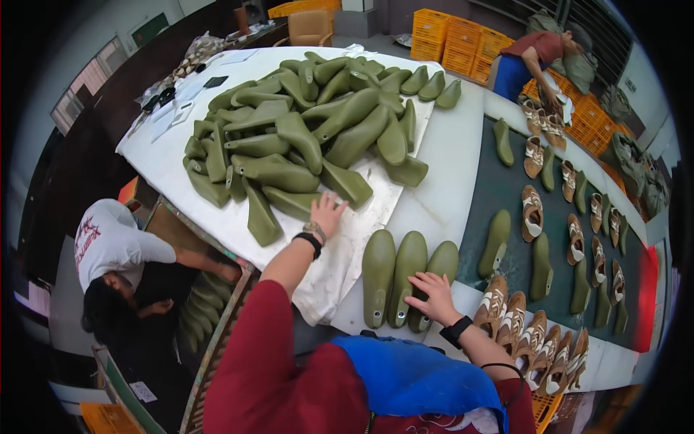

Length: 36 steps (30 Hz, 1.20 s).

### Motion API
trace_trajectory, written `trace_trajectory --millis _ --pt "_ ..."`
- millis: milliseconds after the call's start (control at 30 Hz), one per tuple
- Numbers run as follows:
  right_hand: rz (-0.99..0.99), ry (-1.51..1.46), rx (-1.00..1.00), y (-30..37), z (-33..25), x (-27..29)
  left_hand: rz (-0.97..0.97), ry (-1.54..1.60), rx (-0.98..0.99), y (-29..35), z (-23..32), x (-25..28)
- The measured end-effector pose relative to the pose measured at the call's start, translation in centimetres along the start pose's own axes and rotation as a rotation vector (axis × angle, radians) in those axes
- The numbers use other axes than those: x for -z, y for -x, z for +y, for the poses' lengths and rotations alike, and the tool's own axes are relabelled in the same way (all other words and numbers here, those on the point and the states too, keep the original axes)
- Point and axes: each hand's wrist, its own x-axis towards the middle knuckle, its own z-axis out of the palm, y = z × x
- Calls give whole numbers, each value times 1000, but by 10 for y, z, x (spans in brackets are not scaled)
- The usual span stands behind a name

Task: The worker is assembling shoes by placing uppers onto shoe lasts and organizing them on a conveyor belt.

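1. Step in hand: the work appears to be the lining up of green shoe lasts from a heap point(285, 155) into a row on the table point(442, 170).
2. The left hand point(329, 215), its fingers loosely spread, lies at the heap's near edge; whether it touches a last cannot be told. It pinches nothing visible.
3. The right hand point(432, 298), fingers spread, lies over the rightmost last point(443, 260) of the row, its fingertips near the middle last point(410, 271).
4. Next move (judgement): it calls for the left hand to close around one loose last without dragging its neighbours, while the right hand steadies the row.
5. Appearance: the three lasts lie side by side, smooth and matt, rounded ends pointing away from the person; the leftmost last point(378, 276) and the middle one show a metal-rimmed hole at the near end.
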Motion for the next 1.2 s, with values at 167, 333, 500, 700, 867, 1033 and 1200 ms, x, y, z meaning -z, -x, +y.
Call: trace_trajectory --millis 167,333,500,700,867,1033,1200 --pt "15 -21 -20 2 -1 -4 -407 -145 -113 -31 -16 9" --pt "48 -65 -31 -1 0 -3 -153 113 -375 -9 -11 33" --pt "91 -87 -27 -2 5 -8 366 488 -266 66 30 111" --pt "55 -106 -44 -2 2 -4 342 737 46 178 94 78" --pt "73 -115 -39 -1 2 -7 78 1109 466 180 101 40" --pt "79 -119 -40 -3 1 -9 27 1091 544 154 95 41" --pt "69 -98 -61 -6 0 -10 -18 1178 508 149 88 35"
